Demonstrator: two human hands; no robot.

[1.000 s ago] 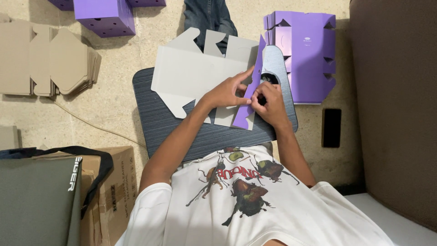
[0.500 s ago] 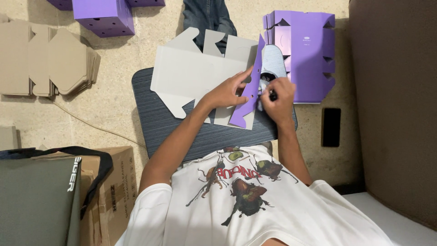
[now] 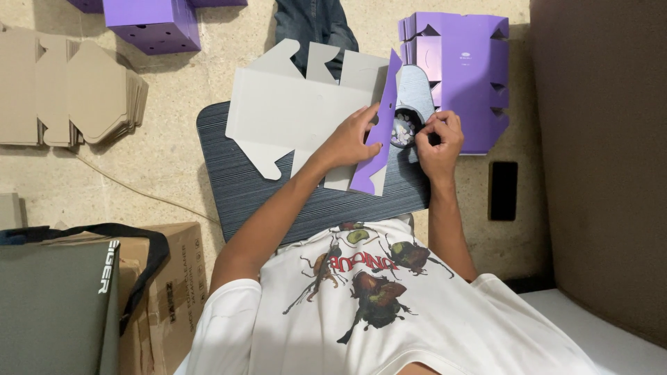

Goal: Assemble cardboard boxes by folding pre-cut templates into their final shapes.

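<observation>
A flat die-cut cardboard box blank (image 3: pixel 299 111), grey inside and purple outside, lies on a dark striped board (image 3: pixel 278 194). My left hand (image 3: pixel 347 139) presses on it and holds up its folded purple flap (image 3: pixel 381 125). My right hand (image 3: pixel 439 139) is pinched with fingertips together beside a small round dark container (image 3: pixel 403 128) holding small pale pieces. Whether the fingers hold a piece is too small to tell.
A stack of purple flat blanks (image 3: pixel 462 69) lies at the far right. Brown cardboard blanks (image 3: pixel 69 97) are piled at the left. A folded purple box (image 3: pixel 153 24) stands at the top. A black phone (image 3: pixel 503 191), a cardboard carton (image 3: pixel 167 292) and a dark bag (image 3: pixel 55 305) are nearby.
My right hand has moved right, off the purple flap, toward the small round container, which now shows. My left hand stays on the blank.
</observation>
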